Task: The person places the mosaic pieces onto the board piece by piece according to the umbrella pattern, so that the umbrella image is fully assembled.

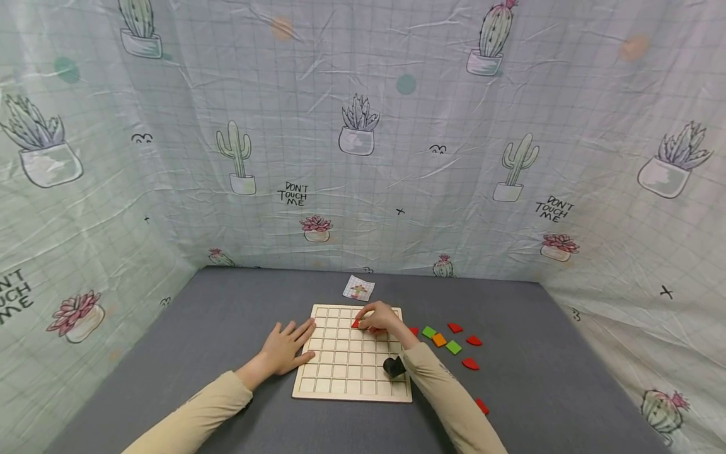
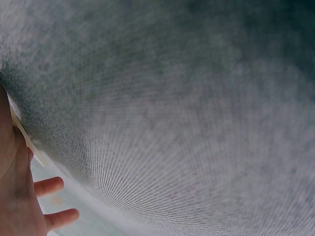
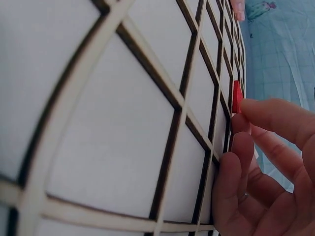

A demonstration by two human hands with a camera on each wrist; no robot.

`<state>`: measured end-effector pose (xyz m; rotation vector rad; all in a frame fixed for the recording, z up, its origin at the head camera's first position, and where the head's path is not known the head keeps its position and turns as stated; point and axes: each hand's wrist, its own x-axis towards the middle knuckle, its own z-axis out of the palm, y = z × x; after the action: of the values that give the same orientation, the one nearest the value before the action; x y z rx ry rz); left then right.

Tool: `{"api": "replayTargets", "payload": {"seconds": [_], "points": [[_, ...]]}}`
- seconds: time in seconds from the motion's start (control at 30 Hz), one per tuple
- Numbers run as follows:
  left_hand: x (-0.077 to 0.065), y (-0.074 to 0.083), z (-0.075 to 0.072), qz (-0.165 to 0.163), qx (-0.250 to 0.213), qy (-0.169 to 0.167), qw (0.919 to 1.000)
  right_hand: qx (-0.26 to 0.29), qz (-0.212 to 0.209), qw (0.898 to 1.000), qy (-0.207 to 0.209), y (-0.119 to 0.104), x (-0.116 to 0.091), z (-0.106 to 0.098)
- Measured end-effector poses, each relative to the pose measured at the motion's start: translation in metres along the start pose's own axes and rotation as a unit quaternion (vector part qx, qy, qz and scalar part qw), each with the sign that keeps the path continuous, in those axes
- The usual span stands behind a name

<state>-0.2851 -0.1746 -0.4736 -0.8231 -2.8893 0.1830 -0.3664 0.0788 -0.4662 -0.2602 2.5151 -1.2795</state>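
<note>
A pale wooden grid board (image 1: 340, 370) lies on the grey table. In the head view, my left hand (image 1: 282, 348) rests at its left edge with fingers spread; the left wrist view shows part of this hand (image 2: 19, 196). My right hand (image 1: 381, 317) is over the upper part of the board. Its fingertips pinch a small red tile (image 1: 355, 323) at a cell in the upper rows. In the right wrist view the red tile (image 3: 237, 97) stands partly above the grid, against the fingertips of the right hand (image 3: 268, 182). The fingers cover some of the tile's outline.
Right of the board lie loose green tiles (image 1: 453, 347), an orange tile (image 1: 439, 340) and several red tiles (image 1: 470, 364). A small printed picture card (image 1: 358, 288) lies behind the board. A cactus-print cloth (image 1: 397, 239) hangs around the table.
</note>
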Motion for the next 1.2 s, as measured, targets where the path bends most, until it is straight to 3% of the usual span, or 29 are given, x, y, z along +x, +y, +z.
{"api": "replayTargets", "payload": {"seconds": [0.4,0.73,0.93,1.2], "points": [[0.001,0.000,0.002,-0.001,0.004,0.002,1.0000,-0.005,-0.014,1.000,0.008,-0.004,-0.009,0.000],[0.000,-0.001,0.005,-0.002,-0.001,0.001,1.0000,0.025,-0.039,0.999,-0.004,-0.006,-0.014,-0.007],[0.001,-0.002,0.008,0.005,-0.005,0.015,0.9999,0.044,-0.049,0.998,-0.021,-0.011,-0.022,-0.012],[0.002,-0.002,0.007,-0.005,-0.005,0.004,1.0000,0.023,-0.099,0.992,-0.071,-0.009,-0.033,-0.026]]}}
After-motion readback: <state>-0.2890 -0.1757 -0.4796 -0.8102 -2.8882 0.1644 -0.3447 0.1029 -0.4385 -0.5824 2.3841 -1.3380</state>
